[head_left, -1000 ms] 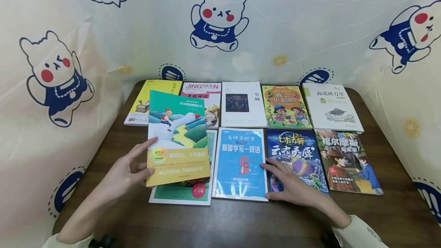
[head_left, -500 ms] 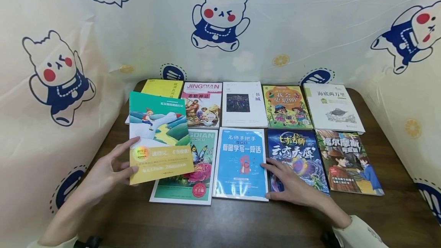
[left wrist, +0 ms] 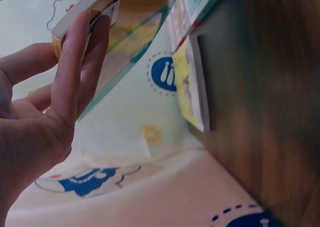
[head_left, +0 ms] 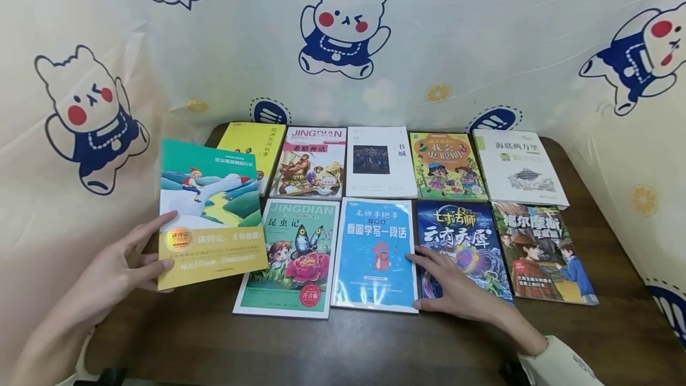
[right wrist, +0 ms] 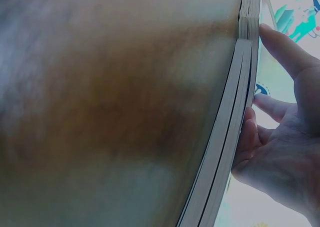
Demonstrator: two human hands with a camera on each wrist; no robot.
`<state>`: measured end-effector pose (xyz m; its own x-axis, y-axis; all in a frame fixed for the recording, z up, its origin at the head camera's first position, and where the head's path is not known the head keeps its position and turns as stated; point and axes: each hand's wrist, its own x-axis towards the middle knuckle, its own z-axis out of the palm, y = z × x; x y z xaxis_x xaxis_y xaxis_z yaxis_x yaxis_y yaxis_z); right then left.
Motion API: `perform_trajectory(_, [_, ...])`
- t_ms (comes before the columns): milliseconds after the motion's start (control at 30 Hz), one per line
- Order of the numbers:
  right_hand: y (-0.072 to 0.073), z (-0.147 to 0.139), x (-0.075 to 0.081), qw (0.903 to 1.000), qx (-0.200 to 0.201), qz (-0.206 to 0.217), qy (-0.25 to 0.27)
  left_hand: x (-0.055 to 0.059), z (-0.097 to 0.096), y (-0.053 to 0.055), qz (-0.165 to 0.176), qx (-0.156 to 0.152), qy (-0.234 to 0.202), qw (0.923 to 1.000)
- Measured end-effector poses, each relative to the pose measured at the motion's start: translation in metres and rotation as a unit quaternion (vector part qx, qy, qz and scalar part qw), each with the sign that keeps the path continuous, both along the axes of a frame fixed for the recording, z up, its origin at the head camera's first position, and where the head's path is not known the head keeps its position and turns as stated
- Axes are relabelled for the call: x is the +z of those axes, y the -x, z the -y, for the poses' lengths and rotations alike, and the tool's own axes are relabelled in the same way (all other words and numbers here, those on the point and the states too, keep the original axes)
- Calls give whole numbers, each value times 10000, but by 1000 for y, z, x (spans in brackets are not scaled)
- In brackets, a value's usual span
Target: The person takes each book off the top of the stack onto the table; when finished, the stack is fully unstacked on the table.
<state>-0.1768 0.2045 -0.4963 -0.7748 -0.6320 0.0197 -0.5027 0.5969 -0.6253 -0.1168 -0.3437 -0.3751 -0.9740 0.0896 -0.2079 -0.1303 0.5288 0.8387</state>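
Held up at the left of the head view is a green-and-yellow storybook (head_left: 214, 213) with a white goose on its cover. My left hand (head_left: 109, 270) grips it by its left edge, thumb in front and other fingers behind. In the left wrist view, the fingers (left wrist: 75, 62) lie along the book's spine and back. My right hand (head_left: 450, 285) rests over a dark blue book (head_left: 471, 243), with thumb and fingertips at the right edge of a light blue book (head_left: 364, 285). Page edges (right wrist: 225, 122) show beside this hand in the right wrist view.
Flat on the brown table (head_left: 375, 344), a green butterfly book (head_left: 284, 279) and a detective book (head_left: 546, 255) flank the front row. Behind are yellow (head_left: 273, 165), red-and-white (head_left: 308, 174), white (head_left: 380, 183), orange (head_left: 447, 165) and submarine-cover (head_left: 520, 165) books. A bear-print cloth (head_left: 343, 28) hangs around.
My left hand has carried the green-and-yellow book leftward, off the butterfly book and past the table's left part, uncovering both the butterfly and red-and-white books. The right hand has stayed in place.
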Motion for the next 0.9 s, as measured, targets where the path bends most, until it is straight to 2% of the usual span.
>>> perform_trajectory(333, [-1, -1, 1, 9999, -70, 72, -50, 0, 17, -6, 324, 15, 646, 9974])
perform_trajectory(500, [-2, 0, 2, 9999, -74, 111, -51, 1, 32, -10, 566, -157, 855, 9946])
perform_trajectory(633, [-2, 0, 2, 9999, -89, 86, -60, -2, 45, -12, 779, -272, 775, 9936])
perform_trajectory(833, [-2, 0, 1, 9999, -63, 27, -79, -11, 64, -10, 753, -548, 1266, 9876])
perform_trajectory(900, [-2, 0, 1, 9999, -69, 36, -82, -13, 70, -10, 818, -653, 1274, 9863])
